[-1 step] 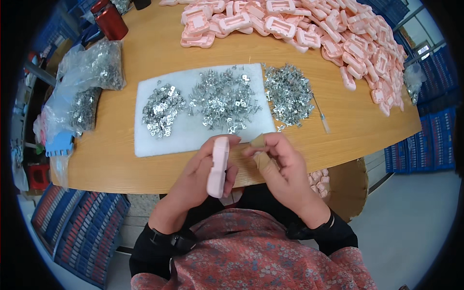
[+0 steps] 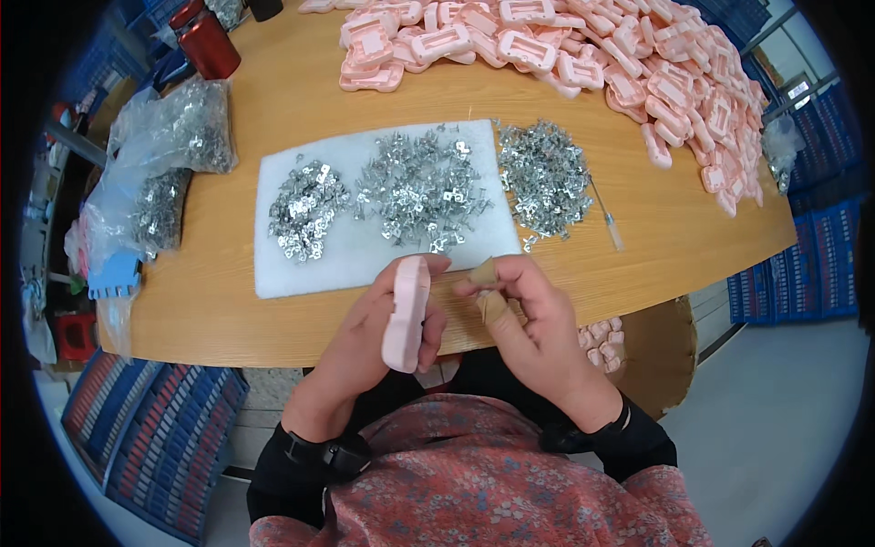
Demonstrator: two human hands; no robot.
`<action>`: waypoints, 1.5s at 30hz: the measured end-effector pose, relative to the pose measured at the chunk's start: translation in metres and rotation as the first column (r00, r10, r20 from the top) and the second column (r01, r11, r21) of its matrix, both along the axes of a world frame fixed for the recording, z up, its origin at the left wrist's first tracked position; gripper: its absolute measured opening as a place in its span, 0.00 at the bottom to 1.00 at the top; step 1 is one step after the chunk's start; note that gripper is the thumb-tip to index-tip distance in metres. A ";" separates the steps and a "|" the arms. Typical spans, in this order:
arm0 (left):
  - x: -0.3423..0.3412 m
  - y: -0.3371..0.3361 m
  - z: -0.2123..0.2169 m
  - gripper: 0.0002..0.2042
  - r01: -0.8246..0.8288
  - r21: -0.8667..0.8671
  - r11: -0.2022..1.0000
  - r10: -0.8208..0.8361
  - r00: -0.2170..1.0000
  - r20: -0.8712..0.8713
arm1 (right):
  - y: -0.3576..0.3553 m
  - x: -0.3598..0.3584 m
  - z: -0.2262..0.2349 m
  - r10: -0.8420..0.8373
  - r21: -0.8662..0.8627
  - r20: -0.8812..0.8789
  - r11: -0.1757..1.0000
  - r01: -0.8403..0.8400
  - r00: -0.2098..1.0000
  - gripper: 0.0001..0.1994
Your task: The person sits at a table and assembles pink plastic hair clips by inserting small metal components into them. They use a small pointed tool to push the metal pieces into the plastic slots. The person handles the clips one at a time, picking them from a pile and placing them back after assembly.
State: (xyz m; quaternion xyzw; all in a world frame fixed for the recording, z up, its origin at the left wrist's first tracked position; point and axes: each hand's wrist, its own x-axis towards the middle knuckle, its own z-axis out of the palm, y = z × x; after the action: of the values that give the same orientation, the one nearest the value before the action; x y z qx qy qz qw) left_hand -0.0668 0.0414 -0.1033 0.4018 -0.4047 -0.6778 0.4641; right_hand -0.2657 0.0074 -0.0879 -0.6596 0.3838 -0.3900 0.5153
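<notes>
Bright, even light spreads over the tabletop (image 2: pixel 697 242), leaving soft, faint shadows. The metal pieces (image 2: pixel 453 194) at twelve o'clock glint sharply; pale reflections streak the plastic bags (image 2: pixel 196 128) at ten. Fisheye distortion bends the blue racks (image 2: pixel 173 447) at eight, and black vignetting swallows the corners.

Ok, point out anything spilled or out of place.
The rightmost heap of small silvery metal pieces lies on the brown wooden table, beside the rectangular white foam pad holding two similar heaps; it looks spilled over, though possibly deliberate.
</notes>
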 end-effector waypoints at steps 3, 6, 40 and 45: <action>-0.003 -0.002 0.005 0.24 -0.044 0.156 0.987 0.069 0.986 -0.154 | 0.003 0.006 -0.002 -0.003 -0.161 -0.073 0.987 -0.008 0.997 0.13; 0.000 -0.002 0.004 0.25 0.014 0.209 0.978 0.058 0.941 -0.332 | 0.003 0.011 -0.001 0.016 -0.229 -0.098 0.973 -0.038 0.995 0.15; 0.058 0.009 0.017 0.30 0.442 0.096 0.892 -0.445 0.895 0.017 | -0.013 0.025 0.031 0.469 0.111 -0.202 0.883 -0.455 0.860 0.20; 0.082 0.037 0.007 0.27 0.271 0.219 0.937 -0.217 0.946 -0.242 | -0.049 0.077 0.038 0.203 -0.281 -0.473 0.888 -0.365 0.857 0.10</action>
State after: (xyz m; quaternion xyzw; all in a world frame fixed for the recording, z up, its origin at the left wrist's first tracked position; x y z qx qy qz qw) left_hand 0.0149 0.0788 -0.0966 0.3282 -0.3108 -0.8150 0.3626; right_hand -0.1889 -0.0416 -0.0496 -0.8623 0.3063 -0.2164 0.3401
